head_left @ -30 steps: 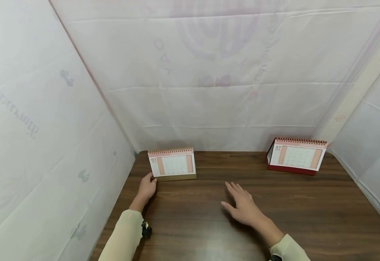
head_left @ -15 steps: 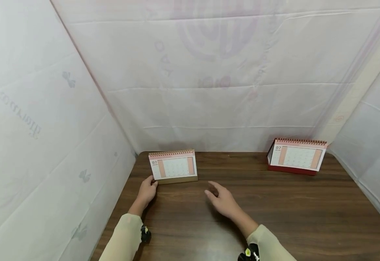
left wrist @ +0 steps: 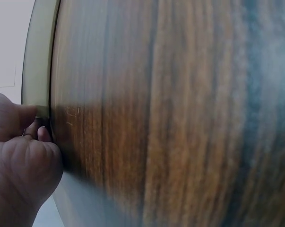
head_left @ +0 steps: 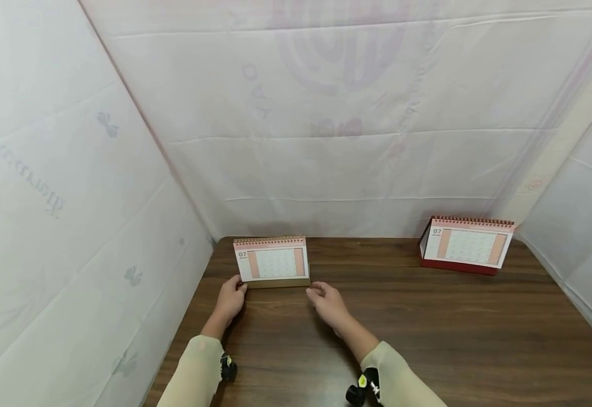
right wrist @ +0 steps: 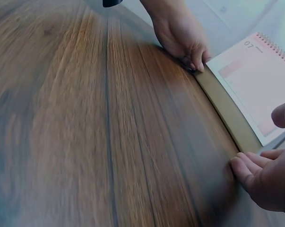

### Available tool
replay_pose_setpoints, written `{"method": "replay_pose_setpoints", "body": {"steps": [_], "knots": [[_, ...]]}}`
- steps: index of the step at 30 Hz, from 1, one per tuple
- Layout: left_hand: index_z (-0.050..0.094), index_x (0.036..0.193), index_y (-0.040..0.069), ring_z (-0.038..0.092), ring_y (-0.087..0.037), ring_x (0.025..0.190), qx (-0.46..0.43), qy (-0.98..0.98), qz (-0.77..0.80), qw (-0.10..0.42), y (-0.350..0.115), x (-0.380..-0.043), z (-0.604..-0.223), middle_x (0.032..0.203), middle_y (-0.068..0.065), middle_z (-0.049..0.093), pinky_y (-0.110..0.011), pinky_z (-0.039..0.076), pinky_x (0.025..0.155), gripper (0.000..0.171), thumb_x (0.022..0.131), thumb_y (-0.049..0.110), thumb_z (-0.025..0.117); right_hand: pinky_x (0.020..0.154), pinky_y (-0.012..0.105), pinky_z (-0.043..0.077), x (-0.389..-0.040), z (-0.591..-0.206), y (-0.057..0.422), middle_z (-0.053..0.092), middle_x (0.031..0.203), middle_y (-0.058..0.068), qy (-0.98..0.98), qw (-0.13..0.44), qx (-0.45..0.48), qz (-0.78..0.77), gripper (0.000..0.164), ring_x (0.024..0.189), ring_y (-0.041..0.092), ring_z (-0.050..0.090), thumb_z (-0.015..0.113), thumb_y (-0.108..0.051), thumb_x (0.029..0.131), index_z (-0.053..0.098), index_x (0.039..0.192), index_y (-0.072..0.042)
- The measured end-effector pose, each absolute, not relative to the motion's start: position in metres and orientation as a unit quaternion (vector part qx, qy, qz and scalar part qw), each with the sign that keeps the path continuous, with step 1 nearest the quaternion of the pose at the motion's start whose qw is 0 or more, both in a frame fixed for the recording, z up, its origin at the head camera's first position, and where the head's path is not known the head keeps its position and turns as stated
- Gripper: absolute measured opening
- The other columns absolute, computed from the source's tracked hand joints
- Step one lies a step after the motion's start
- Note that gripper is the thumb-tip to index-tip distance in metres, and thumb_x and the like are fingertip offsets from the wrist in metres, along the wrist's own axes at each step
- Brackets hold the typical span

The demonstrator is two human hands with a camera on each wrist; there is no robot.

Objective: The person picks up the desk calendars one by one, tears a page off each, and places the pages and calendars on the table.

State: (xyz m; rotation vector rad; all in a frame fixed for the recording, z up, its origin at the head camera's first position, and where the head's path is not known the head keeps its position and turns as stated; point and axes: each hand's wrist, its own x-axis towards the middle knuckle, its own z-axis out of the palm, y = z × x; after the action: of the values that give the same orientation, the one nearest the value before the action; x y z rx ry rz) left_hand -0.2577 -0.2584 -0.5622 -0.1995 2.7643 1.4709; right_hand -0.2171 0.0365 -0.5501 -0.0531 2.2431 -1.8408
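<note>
Head view, left hand (head_left: 230,299): it pinches the near left corner of the gold-based calendar (head_left: 273,264), so this grip is narrow
Head view, right hand (head_left: 330,307): it is just beside the near right corner of the same calendar, with the fingers bent a little
Head view, gold-based calendar: it stands on the brown wooden table (head_left: 443,328), between the two hands and slightly beyond them; the number 07 is on the side of the left grip
Head view, red-based calendar (head_left: 466,246): it stands well apart from both hands, beyond the right hand and to its right, near the white sheet (head_left: 326,175)
Head view, wrists: behind each hand there is a black device, left (head_left: 228,368) and right (head_left: 364,387), next to a pale sleeve

Left wrist view, thumb of the left hand: it lies on the end of the gold base (left wrist: 39,61), and the base runs away from this grip along the wood

Right wrist view, right hand: the thumb is well apart from the fingers (right wrist: 244,168), so the grip is rather wide; the fingers are at the near end of the base, but if they really touch it, I cannot tell
Right wrist view, left hand: it holds the opposite end of the base, with the calendar page (right wrist: 251,90) beside its grip
</note>
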Motion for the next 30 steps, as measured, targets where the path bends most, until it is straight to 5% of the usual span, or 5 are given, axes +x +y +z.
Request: {"method": "replay_pose_setpoints", "body": {"steps": [17,30], "knots": [[0.062,0.137,-0.003,0.058,-0.034,0.122,-0.059,0.886,0.460,-0.007,-0.258,-0.265,-0.561,0.132,-0.024,0.066,-0.050,0.047,0.104,0.032,0.110,0.006,0.048,0.111,0.050,0.055,-0.239,-0.551,0.019,0.067,0.139,0.029,0.705,0.138,0.005,-0.696,0.047,0.129,0.040,0.067,0.055,-0.018,0.109,0.053,0.146,0.010],[0.060,0.140,-0.004,0.057,-0.036,0.129,-0.066,0.880,0.470,0.006,-0.259,-0.259,-0.559,0.137,-0.026,0.065,-0.053,0.047,0.110,0.034,0.111,0.005,0.046,0.106,0.044,0.058,-0.245,-0.557,0.018,0.069,0.131,0.029,0.690,0.142,0.005,-0.710,0.038,0.120,0.034,0.069,0.059,-0.012,0.107,0.056,0.138,0.010]]}}
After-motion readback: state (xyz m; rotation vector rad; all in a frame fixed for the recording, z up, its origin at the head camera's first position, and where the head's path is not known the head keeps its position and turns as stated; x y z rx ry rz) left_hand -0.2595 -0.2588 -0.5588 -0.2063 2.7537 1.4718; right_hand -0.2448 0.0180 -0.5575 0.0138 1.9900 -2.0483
